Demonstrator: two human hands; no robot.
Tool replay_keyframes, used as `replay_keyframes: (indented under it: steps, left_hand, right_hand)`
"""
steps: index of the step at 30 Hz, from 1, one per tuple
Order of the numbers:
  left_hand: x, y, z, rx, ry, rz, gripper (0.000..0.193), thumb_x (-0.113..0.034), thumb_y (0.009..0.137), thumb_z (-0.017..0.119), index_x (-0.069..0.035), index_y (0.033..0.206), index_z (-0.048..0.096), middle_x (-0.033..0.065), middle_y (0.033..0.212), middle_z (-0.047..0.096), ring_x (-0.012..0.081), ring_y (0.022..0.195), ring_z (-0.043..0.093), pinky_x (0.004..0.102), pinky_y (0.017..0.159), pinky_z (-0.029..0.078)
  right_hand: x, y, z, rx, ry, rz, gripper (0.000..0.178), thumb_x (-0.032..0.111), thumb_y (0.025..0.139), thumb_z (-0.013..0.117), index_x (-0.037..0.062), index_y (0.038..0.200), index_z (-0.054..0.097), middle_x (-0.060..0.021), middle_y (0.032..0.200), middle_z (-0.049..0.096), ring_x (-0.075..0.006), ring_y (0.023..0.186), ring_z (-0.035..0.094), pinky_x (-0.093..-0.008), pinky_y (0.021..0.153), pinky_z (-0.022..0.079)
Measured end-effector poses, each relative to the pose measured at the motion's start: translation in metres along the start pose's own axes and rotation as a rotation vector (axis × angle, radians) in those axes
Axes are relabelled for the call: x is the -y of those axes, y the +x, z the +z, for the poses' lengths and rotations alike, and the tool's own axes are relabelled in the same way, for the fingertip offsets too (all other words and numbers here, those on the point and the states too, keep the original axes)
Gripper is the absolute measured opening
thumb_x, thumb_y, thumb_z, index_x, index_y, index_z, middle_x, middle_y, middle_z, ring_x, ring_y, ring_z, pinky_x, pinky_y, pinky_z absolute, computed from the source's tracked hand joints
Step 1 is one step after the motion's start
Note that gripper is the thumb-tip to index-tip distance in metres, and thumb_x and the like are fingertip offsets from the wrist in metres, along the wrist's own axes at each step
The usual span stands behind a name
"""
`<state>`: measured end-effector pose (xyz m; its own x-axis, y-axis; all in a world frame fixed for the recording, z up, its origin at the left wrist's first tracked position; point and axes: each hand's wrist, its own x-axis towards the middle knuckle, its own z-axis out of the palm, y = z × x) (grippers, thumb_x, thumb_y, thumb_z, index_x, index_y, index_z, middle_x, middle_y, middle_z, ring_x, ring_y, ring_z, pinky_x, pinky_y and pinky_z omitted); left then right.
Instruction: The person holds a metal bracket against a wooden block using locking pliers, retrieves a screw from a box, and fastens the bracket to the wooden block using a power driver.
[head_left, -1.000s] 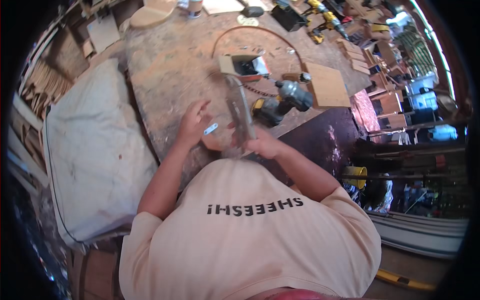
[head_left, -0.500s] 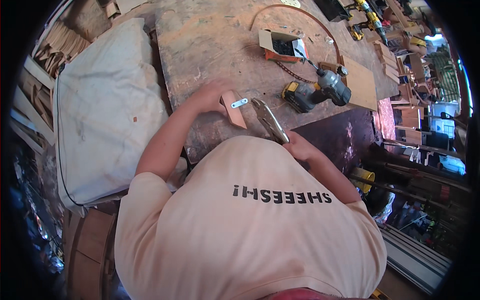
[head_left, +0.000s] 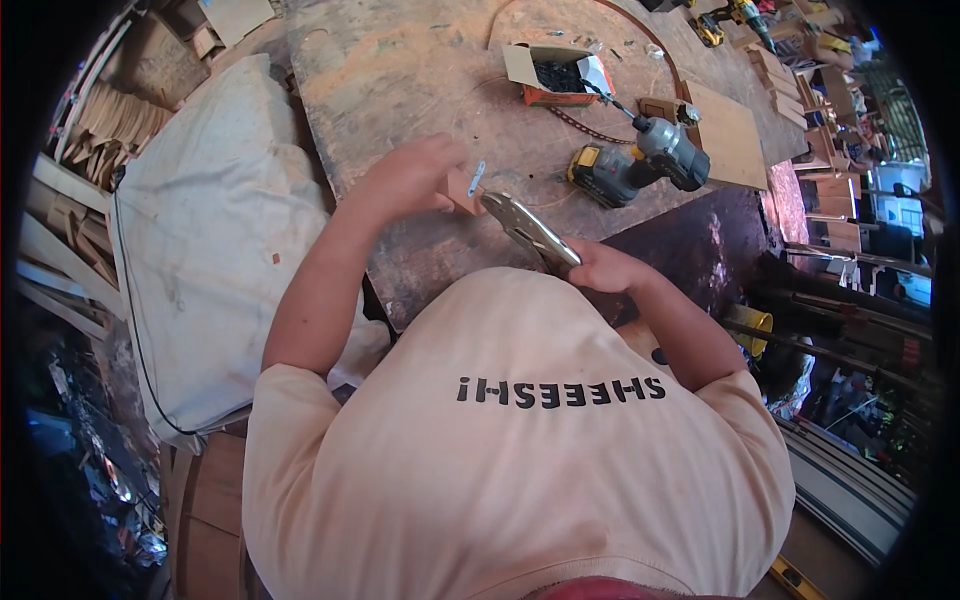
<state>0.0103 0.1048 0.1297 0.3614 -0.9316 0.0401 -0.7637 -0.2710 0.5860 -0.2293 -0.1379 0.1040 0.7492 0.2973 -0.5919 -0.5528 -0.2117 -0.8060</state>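
My left hand [head_left: 422, 172] grips a small wooden block [head_left: 458, 190] above the workbench, its fingers closed round the far side. A small light metal plate with holes [head_left: 476, 178] stands out from the block's edge. From the right, my right hand [head_left: 603, 268] is closed on the handle end of metal locking pliers [head_left: 528, 228]. The jaws of the pliers reach the block's right side, close by the plate. Whether they clamp the wood or the metal I cannot tell.
A cordless impact driver [head_left: 645, 160] lies on the worn wooden workbench [head_left: 385, 85] to the right. Behind it stands an open box of dark screws [head_left: 560, 78]. A flat board [head_left: 725, 135] rests at the bench's right edge. A pale cloth cover [head_left: 215, 230] drapes a bulky shape at left.
My left hand has turned the wooden block, so the metal plate now shows edge-on. The pliers have moved left, and their jaws have come up against the block.
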Motion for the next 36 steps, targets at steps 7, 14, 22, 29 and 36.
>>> replay_keyframes:
  steps: [7,14,22,29,36]
  left_hand:
    - [-0.015,0.006,-0.002,0.048,0.074,0.058,0.048,-0.006,0.06,0.082,-0.008,0.101,0.056,0.009,0.1,0.056,0.0319,0.098,0.057,0.0421,0.079,0.048]
    - [-0.017,0.012,0.002,0.037,0.142,0.103,0.047,-0.006,0.06,0.082,-0.008,0.099,0.055,0.0107,0.101,0.056,0.0331,0.099,0.057,0.0426,0.081,0.049]
    - [-0.02,0.016,0.002,0.063,0.161,0.066,0.048,-0.007,0.06,0.082,-0.009,0.099,0.055,0.0104,0.101,0.056,0.0327,0.101,0.057,0.0422,0.082,0.049]
    - [-0.014,0.018,0.007,0.056,0.195,0.137,0.047,-0.01,0.061,0.081,-0.011,0.102,0.057,0.01,0.101,0.057,0.0314,0.102,0.057,0.0412,0.083,0.049]
    - [-0.016,0.019,0.006,0.051,0.182,0.156,0.047,-0.004,0.059,0.079,-0.009,0.099,0.055,0.0097,0.098,0.055,0.0319,0.099,0.057,0.0412,0.083,0.048]
  right_hand:
    - [0.017,-0.002,-0.006,0.044,0.164,0.042,0.07,0.0,0.081,0.048,0.0091,0.148,0.032,-0.0071,0.118,0.06,-0.0157,0.11,0.054,-0.0296,0.096,0.042]
    - [0.012,-0.007,-0.015,0.081,0.099,0.036,0.068,0.003,0.085,0.051,0.0115,0.15,0.031,-0.0065,0.119,0.059,-0.0152,0.11,0.052,-0.0291,0.097,0.04]
    - [0.011,-0.006,-0.016,0.095,0.115,0.037,0.068,0.004,0.085,0.053,0.0105,0.149,0.032,-0.0055,0.117,0.059,-0.0147,0.108,0.052,-0.0289,0.096,0.041]
    - [0.014,-0.007,-0.014,0.074,0.099,0.06,0.065,0.002,0.083,0.052,0.0073,0.146,0.036,-0.0056,0.118,0.059,-0.0153,0.111,0.051,-0.0299,0.099,0.039]
    - [0.023,-0.01,-0.017,0.095,0.095,0.083,0.065,0.002,0.081,0.051,0.0061,0.144,0.038,-0.0064,0.118,0.059,-0.0159,0.112,0.052,-0.0309,0.1,0.039]
